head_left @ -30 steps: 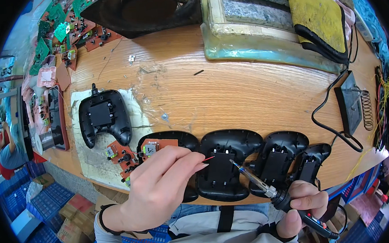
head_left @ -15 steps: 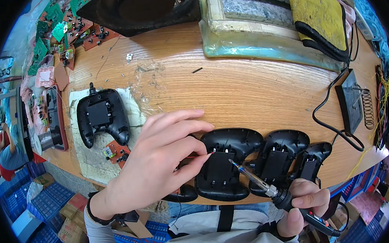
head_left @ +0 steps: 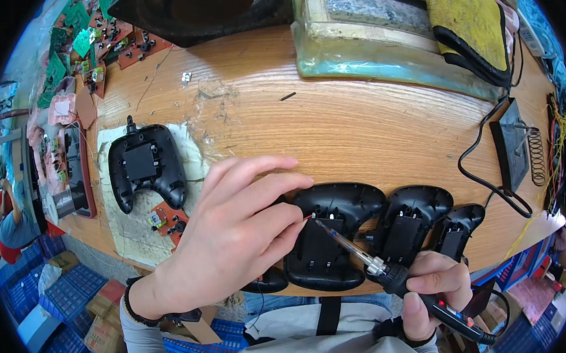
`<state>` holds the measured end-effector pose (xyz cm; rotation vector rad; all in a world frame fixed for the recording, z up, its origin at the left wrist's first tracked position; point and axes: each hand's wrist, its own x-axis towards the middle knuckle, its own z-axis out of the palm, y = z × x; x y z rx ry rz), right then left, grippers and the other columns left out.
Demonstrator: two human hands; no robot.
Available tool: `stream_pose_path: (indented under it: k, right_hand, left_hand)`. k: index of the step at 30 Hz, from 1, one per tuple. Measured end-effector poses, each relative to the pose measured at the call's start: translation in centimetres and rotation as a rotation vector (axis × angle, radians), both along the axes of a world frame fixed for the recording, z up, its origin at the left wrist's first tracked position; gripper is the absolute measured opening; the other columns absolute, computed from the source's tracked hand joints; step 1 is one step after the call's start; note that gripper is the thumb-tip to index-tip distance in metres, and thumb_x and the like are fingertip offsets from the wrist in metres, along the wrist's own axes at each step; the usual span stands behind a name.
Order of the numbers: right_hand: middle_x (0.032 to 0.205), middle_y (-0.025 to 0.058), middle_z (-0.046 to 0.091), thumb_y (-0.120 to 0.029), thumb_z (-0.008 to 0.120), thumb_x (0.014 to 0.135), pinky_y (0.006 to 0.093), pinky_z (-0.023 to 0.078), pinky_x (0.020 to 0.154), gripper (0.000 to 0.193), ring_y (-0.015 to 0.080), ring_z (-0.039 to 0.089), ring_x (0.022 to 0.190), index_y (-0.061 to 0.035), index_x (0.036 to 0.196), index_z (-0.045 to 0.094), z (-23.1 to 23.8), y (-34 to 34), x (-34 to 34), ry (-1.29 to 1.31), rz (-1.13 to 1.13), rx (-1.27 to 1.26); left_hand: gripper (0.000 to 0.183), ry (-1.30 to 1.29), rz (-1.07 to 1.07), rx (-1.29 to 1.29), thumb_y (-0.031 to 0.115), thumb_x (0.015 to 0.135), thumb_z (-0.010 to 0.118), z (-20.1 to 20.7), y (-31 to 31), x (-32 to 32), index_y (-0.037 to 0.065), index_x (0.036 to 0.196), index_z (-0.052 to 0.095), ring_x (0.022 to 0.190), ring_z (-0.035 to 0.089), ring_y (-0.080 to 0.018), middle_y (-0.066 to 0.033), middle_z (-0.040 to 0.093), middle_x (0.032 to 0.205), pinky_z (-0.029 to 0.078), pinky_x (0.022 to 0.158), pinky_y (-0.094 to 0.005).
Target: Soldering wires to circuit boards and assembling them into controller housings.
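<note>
My left hand [head_left: 231, 232] is closed in a pinch on a thin red wire [head_left: 308, 217], beside the upper terminals of a black game controller shell [head_left: 352, 201]. Held in my right hand [head_left: 438, 280] is a soldering iron [head_left: 369, 259], its tip close to the wire end at the shell's battery box. Whether tip and wire touch is too small to tell. Two more shells, a middle one [head_left: 422, 199] and a smaller-looking one [head_left: 464, 219], lie to the right. Part of another shell [head_left: 272, 281] shows under my left hand, which hides the rest.
Another controller shell [head_left: 166, 152] lies on a pale sheet [head_left: 192, 140] at left, near a reddish-brown circuit board [head_left: 174, 218]. An iron stand [head_left: 512, 147] with a spring is at right, its cable curving nearby. A yellow cloth [head_left: 465, 16] hangs over a plastic-wrapped box [head_left: 367, 59].
The soldering iron's tip has moved left and up, from over the battery box to the wire end. My right hand has shifted left with it; my left hand keeps its pinch.
</note>
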<state>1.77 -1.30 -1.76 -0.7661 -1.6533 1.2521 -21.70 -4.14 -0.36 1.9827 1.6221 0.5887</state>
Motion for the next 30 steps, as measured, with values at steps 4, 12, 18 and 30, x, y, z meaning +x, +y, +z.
stream_pose_path:
  k: [4, 12, 18, 30]
  right_hand:
    - [0.049, 0.01, 0.052, -0.003, 0.067, 0.06, 0.0232, 0.036, 0.035, 0.021, 0.0147, 0.045, 0.034, 0.0009, 0.075, 0.052, 0.1, 0.2, -0.3, -0.046, 0.01, 0.031]
    - [0.049, 0.0091, 0.052, -0.004, 0.068, 0.061, 0.0235, 0.037, 0.036, 0.019, 0.0148, 0.046, 0.035, 0.0002, 0.072, 0.054, 0.5, 0.3, -0.9, -0.116, -0.019, 0.035]
    - [0.049, 0.0082, 0.051, -0.005, 0.068, 0.062, 0.0241, 0.035, 0.036, 0.018, 0.0153, 0.045, 0.034, -0.0002, 0.072, 0.055, 0.9, 0.4, -1.1, -0.152, -0.009, 0.019]
    - [0.05, 0.0084, 0.052, -0.006, 0.069, 0.062, 0.0244, 0.037, 0.036, 0.018, 0.0159, 0.047, 0.035, 0.0003, 0.072, 0.055, 1.1, 0.5, -1.1, -0.189, 0.008, 0.003]
  left_hand:
    - [0.014, 0.017, -0.015, 0.012, 0.004, 0.063, 0.071, 0.1, 0.0, 0.0, 0.005, 0.071, 0.06, 0.105, 0.053, -0.0252, -0.0047, 0.061, 0.103, 0.039, 0.085, -0.0381]
    - [0.019, 0.084, -0.114, 0.016, 0.002, 0.06, 0.07, 0.5, 0.3, 0.0, 0.002, 0.074, 0.058, 0.102, 0.053, -0.0265, -0.0088, 0.058, 0.103, 0.04, 0.082, -0.0381]
    - [0.019, 0.159, -0.151, -0.013, 0.002, 0.06, 0.067, 1.3, 0.4, 0.3, 0.001, 0.076, 0.057, 0.102, 0.053, -0.0274, -0.0114, 0.056, 0.104, 0.04, 0.081, -0.0382]
    - [0.016, 0.236, -0.179, -0.066, 0.007, 0.065, 0.06, 2.0, 0.6, 0.7, -0.001, 0.079, 0.059, 0.104, 0.051, -0.027, -0.0126, 0.055, 0.105, 0.039, 0.083, -0.0379]
